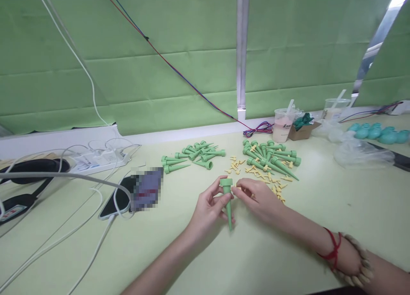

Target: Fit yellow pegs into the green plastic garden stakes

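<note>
In the head view, my left hand (207,204) is closed around a green plastic spike (226,183), which stands nearly upright with its wide cap on top and its point down. My right hand (261,196) is beside the spike's upper stem, thumb and forefinger pinched together. A bit of yellow shows at those fingertips, seemingly one small yellow plastic piece, mostly hidden by the fingers. Behind my right hand lie scattered small yellow pieces (254,172). Beyond them is a pile of green spikes (263,153), some with yellow pieces on them. Another group of green spikes (174,161) lies further left.
To the left are a phone (120,196) with a cable, a power strip (105,158), loose white cables and black headphones (28,171). At the back right stand drink cups (282,130), a small cardboard box (301,131), clear plastic bags (361,154) and turquoise bulb-shaped objects (384,134).
</note>
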Available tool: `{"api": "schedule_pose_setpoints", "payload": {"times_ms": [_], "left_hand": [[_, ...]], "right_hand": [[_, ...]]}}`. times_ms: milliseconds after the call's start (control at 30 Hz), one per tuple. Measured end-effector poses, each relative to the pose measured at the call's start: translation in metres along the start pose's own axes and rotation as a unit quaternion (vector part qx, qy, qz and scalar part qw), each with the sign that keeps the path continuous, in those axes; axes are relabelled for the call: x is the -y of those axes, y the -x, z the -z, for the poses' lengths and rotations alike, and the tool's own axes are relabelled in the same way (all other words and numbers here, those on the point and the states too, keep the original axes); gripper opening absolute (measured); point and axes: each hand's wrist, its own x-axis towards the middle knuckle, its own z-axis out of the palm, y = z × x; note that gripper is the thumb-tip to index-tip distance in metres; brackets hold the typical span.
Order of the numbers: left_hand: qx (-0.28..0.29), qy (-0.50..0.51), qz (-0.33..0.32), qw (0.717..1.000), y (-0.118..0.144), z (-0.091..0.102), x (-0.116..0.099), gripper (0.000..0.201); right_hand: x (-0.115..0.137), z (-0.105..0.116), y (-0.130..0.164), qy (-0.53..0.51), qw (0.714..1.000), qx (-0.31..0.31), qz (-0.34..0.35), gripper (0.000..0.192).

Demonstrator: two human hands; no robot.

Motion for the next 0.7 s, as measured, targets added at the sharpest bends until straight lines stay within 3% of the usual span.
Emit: {"api": "schedule_pose_setpoints", "payload": {"times_ms": [133, 267, 367, 533, 700], "left_hand": [[0.012, 0.016, 0.001, 1.0, -0.001, 0.005, -0.002, 0.05], [0.017, 0.02, 0.008, 1.0, -0.001, 0.008, -0.001, 0.051], [0.009, 0.002, -0.006, 1.0, 0.0, 0.006, 0.002, 0.05], [-0.038, -0.013, -0.023, 0.999, 0.001, 0.002, 0.007, 0.053], [-0.063, -0.075, -0.052, 0.994, 0.005, 0.001, 0.009, 0.049]], "right_hand": [[-0.006, 0.004, -0.002, 0.123, 0.987, -0.041, 0.1, 0.027], [-0.012, 0.007, -0.008, 0.215, 0.944, -0.075, 0.241, 0.028], [-0.015, 0.007, -0.01, 0.229, 0.922, -0.093, 0.297, 0.028], [-0.018, 0.01, -0.01, 0.209, 0.923, -0.067, 0.317, 0.027], [-0.016, 0.011, -0.009, 0.14, 0.95, -0.01, 0.278, 0.029]]}}
